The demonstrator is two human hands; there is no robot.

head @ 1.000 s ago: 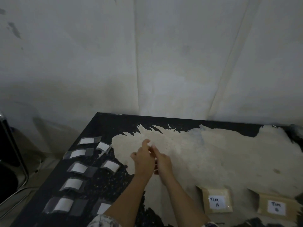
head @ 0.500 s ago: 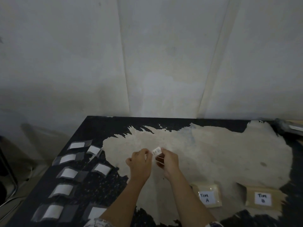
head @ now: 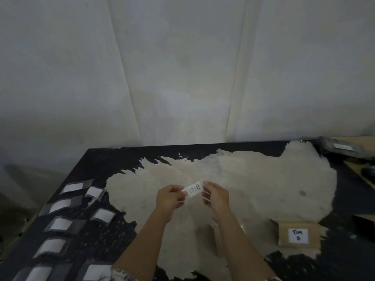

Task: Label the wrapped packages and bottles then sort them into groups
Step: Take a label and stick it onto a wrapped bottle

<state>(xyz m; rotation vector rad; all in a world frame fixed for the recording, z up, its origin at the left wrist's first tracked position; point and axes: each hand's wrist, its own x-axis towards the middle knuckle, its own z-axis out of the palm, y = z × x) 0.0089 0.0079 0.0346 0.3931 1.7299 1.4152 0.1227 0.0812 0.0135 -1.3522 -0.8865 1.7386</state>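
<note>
Label (head: 193, 189) reading TIMB, held stretched above the counter (head: 253, 179), well apart from the wrapped package (head: 313, 234) at right. Risks curling and sticking to itself or to fingertips if slackened; seemingly sticky-backed, though too blurred to confirm. Pinched at one end by the left hand (head: 170, 198), at the other by the right hand (head: 216, 196), fingers curled, forearms converging.

A person's left hand (head: 170, 198) and right hand (head: 216, 197) pinch a small white paper label (head: 193, 189) marked "TIMB" above a worn black surface (head: 113, 161). Left of the label lie grey strips (head: 60, 224) bearing white squares; right of it and nearer, a brown wrapped package (head: 298, 234).
</note>
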